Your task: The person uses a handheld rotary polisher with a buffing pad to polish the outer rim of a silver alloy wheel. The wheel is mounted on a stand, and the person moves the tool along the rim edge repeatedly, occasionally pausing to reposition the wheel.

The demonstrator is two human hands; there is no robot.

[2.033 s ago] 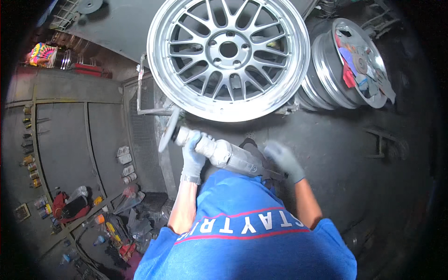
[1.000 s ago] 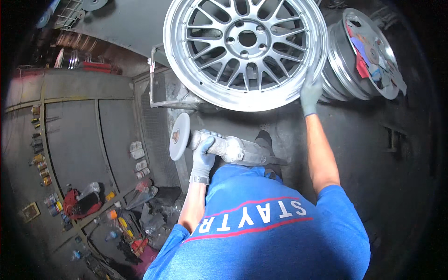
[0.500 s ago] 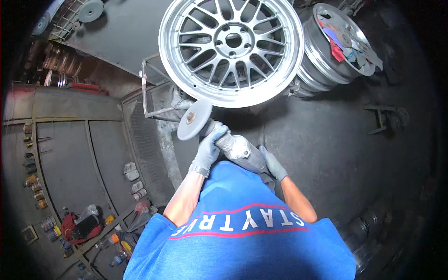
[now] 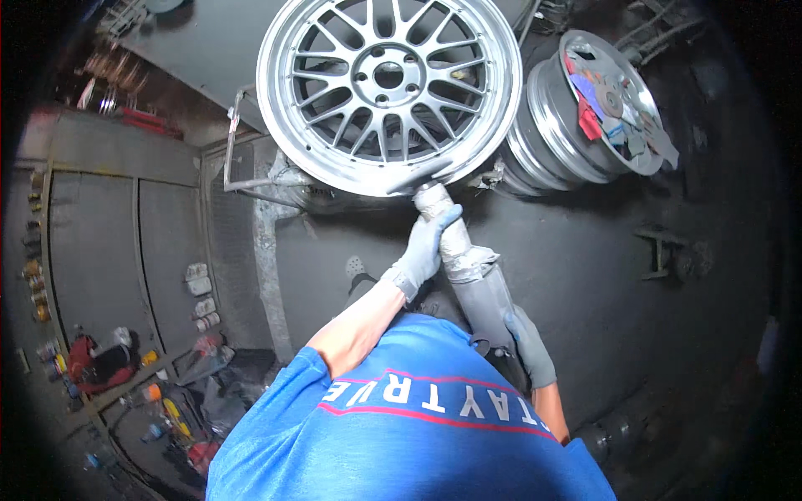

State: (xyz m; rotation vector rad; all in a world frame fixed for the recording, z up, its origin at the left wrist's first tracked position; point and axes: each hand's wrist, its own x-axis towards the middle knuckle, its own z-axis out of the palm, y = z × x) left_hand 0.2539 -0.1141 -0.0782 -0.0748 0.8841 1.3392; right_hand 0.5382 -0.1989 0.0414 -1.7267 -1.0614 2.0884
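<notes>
Both my hands, in grey gloves, hold a long angle grinder (image 4: 483, 302) whose body is grey and whose neck is wrapped in pale tape. My left hand (image 4: 424, 248) is closed round the neck behind the disc. My right hand (image 4: 530, 346) grips the rear of the body from its right side. At the front, the flat grey disc (image 4: 418, 177) shows nearly edge-on. It overlaps the near lip of a silver multi-spoke wheel rim (image 4: 276, 104); whether it touches the metal I cannot tell. The rim faces up, with bolt holes round its hub.
To the right, another wheel rim (image 4: 543, 117) lies tilted with cloths and discs in it. A metal tube frame (image 4: 230, 154) stands left of the silver rim. Cans and bags (image 4: 96, 363) line the left side, and a small metal stand (image 4: 660, 246) sits far right.
The grinder has swung right and forward, and its disc has turned from nearly face-on to edge-on over the rim's near edge. Both hands moved with it; the whole view shifted slightly.
</notes>
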